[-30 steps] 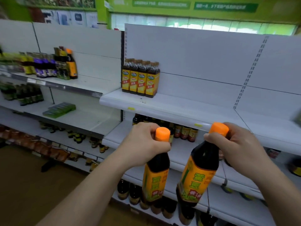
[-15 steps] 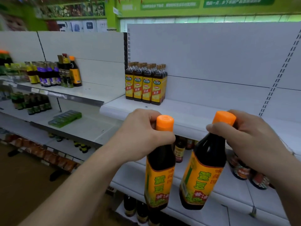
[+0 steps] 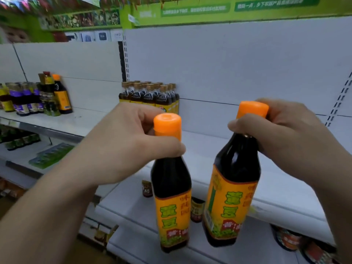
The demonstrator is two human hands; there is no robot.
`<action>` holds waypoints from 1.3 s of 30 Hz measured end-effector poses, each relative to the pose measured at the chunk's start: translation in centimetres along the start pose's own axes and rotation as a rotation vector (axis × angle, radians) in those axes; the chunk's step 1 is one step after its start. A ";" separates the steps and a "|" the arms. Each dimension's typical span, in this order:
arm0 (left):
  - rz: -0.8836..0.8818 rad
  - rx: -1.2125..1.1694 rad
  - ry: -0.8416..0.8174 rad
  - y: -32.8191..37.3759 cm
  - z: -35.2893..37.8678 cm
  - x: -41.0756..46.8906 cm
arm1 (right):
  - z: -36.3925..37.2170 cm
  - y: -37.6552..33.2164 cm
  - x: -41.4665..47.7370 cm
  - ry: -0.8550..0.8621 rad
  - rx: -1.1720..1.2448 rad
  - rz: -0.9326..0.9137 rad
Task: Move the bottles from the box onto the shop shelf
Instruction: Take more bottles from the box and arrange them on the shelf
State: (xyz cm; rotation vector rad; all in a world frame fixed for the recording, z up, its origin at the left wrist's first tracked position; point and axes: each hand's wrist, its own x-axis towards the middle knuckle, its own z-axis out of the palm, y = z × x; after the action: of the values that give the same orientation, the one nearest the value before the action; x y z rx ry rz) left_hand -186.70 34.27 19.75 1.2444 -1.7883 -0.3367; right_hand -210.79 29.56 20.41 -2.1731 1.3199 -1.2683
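My left hand grips the neck of a dark sauce bottle with an orange cap and an orange-yellow label. A second bottle of the same kind hangs from my right hand, which holds it at the neck just under the cap. Both bottles hang in the air in front of the white shop shelf, the right one tilted a little. A group of similar dark bottles stands at the back left of that shelf. The box is out of view.
To the left, a neighbouring shelf carries several mixed bottles. Green flat packs lie on the level below it. Small jars and tins sit on lower shelves. A white back panel rises behind the shelf.
Both hands have risen with their bottles towards the shelf with the bottle group, and the view has tilted up and moved closer. The grips are unchanged.
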 end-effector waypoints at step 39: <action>0.188 -0.183 -0.406 -18.0 2.1 29.2 | 11.2 7.9 20.3 0.308 -0.260 0.348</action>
State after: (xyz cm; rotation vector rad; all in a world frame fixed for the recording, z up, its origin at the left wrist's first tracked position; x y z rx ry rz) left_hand -179.93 0.70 21.92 0.9141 -2.1440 -0.6658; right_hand -202.36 6.55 19.86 -1.8321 1.9835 -1.3866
